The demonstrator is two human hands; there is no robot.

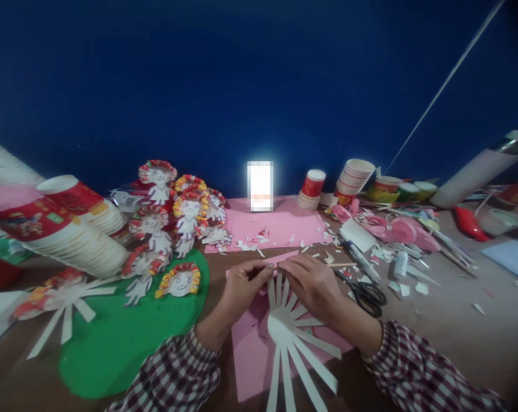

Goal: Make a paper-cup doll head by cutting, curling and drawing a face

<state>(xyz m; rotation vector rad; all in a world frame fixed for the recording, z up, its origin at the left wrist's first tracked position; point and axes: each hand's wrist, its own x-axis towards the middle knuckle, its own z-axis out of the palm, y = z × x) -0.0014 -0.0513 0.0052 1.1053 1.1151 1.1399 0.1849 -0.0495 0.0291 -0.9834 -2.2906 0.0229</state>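
Observation:
A white paper cup cut into strips (280,327) lies splayed like a sunburst over pink paper (247,366), its round base in the middle. At the far ends of its upper strips, my left hand (247,286) pinches with thumb and forefinger. My right hand (313,283) is closed on strip ends just beside it, and the fingertips of both hands nearly meet. What the strip tips look like between the fingers is hidden. Black-handled scissors (366,294) rest right of my right hand.
Left, several paper dolls with curled red and yellow hair (189,214) stand by a green sheet (113,337). Stacked paper cups (79,246) lean at far left; more cup stacks (354,177) stand at the back. Paper scraps, pens (362,260) and a glue bottle (400,265) litter the right.

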